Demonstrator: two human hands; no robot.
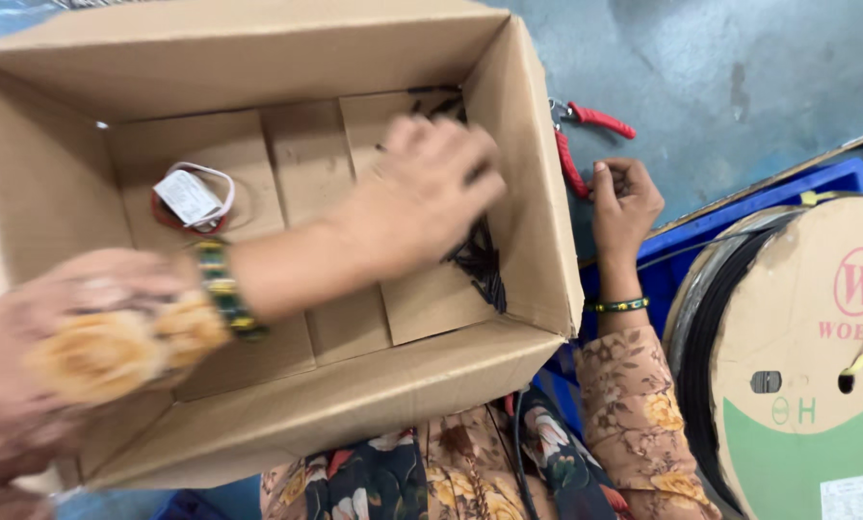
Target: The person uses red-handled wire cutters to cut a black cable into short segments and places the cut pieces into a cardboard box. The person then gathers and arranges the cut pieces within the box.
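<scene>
Black cut pieces (480,265) lie mid-frame, just below my spread left hand (431,188); right hand (624,202), curled at the red cutters (586,144), is farther.

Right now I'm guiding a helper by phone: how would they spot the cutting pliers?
Start at the big open cardboard box. Just past its right wall, on the grey floor, lie the pliers, beside the right hand. Their bright red handles set them apart from the blue crate and the cable reel nearby.

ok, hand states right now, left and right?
Left hand: inside the cardboard box, blurred, over dark strands; grip cannot be told.
Right hand: fingers curled beside the red pliers; hold cannot be told.
</scene>
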